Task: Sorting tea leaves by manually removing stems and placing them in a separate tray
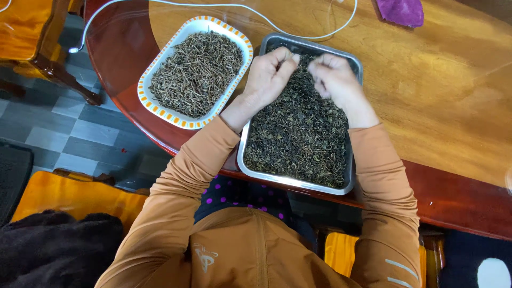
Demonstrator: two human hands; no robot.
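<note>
Item: dried dark leaves (298,136), loose, filling a rectangular metal tray (296,182) that sits on the near edge of the bench (426,96), directly in front of the person.

Left hand (271,74): over the far left part of the tray, fingers curled, grip pressed together on a pinch of the leaves.

Right hand (333,77): over the far right part of the tray, just beside the left hand, fingers bent inward; grip pressed together, what it pinches cannot be made out.

Adjacent: white oblong dish (160,58) with orange-patterned rim, just left of the tray, heaped with thin dry brownish stems (196,72).

Further out: white cable (224,6) looping across the far bench; purple cloth (401,10) at the far edge.

Surroundings: orange seat cushions (69,197) and grey tiled floor (58,120) left of the bench. Person wears orange-brown sleeves (181,186).
</note>
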